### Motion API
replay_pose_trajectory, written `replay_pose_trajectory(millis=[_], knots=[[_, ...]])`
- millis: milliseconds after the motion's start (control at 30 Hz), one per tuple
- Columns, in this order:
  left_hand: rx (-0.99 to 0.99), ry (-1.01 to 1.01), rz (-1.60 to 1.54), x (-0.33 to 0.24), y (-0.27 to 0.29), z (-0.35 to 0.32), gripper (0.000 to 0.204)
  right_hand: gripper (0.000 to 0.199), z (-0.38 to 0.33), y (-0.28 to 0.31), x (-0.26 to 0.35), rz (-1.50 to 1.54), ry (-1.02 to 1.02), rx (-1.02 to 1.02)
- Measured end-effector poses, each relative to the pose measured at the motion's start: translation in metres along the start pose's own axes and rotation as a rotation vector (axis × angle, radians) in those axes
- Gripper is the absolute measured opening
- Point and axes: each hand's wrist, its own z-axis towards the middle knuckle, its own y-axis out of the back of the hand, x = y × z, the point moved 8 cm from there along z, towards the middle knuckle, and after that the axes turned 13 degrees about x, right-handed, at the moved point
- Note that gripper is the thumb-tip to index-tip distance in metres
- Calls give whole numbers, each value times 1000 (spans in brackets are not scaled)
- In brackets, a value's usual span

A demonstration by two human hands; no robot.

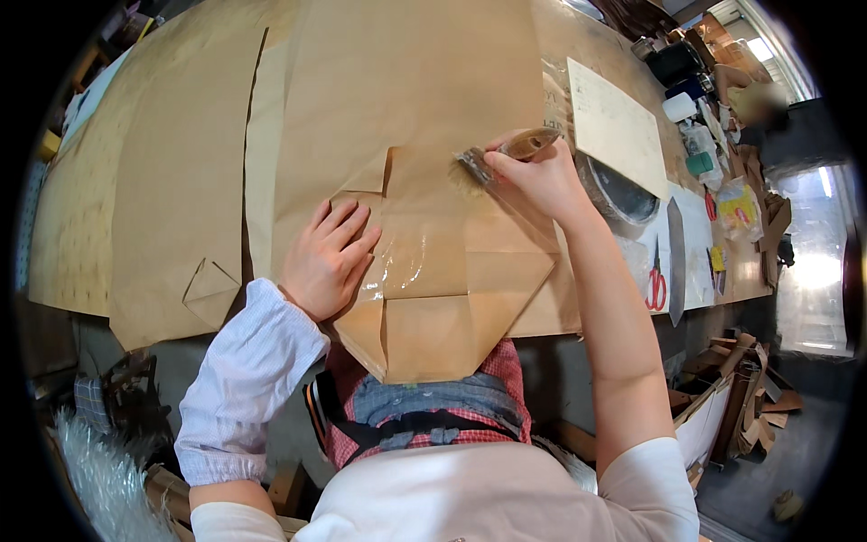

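White shirt [433, 506]: it was worn closest of all, at the bottom.
Right hand [542, 181]: its fingers were clamped on the brown handle of a brush [531, 142], and the hairs were pointed down at the big brown paper [411, 81].
Left hand [327, 257]: it was laid on the paper, with its fingers a little apart.
Big brown paper: it was spread on the surface [72, 244], its near end folded and poked past the edge; shiny streaks [423, 257] were seen beside the left hand.
Right side: a dark round tub [619, 215] was partly covered by a white board [619, 126]; red scissors [657, 291] were set nearer.
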Motion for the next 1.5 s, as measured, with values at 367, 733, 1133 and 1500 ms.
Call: replay_pose_trajectory(millis=[367, 733, 1133, 1500], knots=[[-217, 57, -220, 9, 9, -11, 25, 14, 12, -103, 17, 170, 140, 124], [-223, 16, -287, 11, 9, -9, 28, 19, -33, -40, 79, -98, 418, -84], [-188, 99, -82, -4, 20, -8, 18, 44, -188, 124, -113, -1263, 311, -151], [422, 514, -497, 87, 33, 41, 34, 20, -28, 3, -48, -291, -173, 287]])
